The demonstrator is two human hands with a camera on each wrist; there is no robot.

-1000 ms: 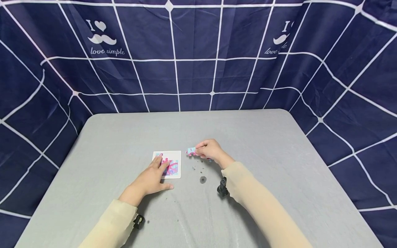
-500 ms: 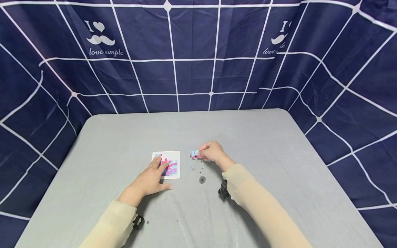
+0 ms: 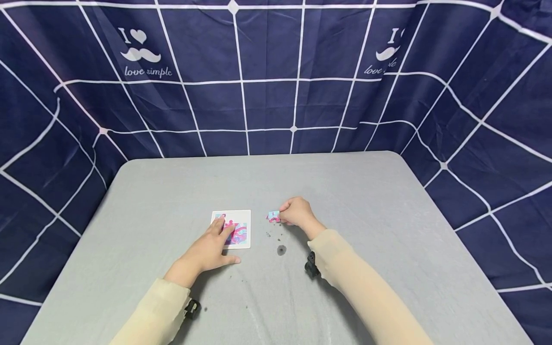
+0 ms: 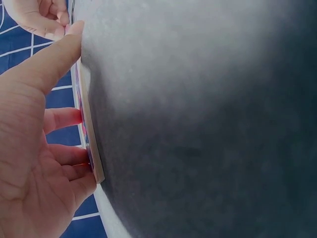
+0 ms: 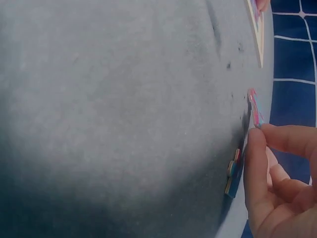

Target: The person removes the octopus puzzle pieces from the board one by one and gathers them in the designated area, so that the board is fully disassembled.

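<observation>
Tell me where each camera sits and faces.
Head: on the head, facing forward and down at the table and puzzle board; left hand, right hand, sleeves show.
Left wrist: worn there, facing the board's edge; left hand and part of the right show.
Right wrist: worn there, facing the puzzle piece; right hand and some of the left show.
Head and right wrist share piece and board.

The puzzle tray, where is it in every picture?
Head: the puzzle tray lies left of and below centre, partly under the left hand.
Left wrist: the puzzle tray shows edge-on, left of centre.
Right wrist: the puzzle tray is at top right, cut off above.
Shared landmark: the blue curtain, in all three.
</observation>
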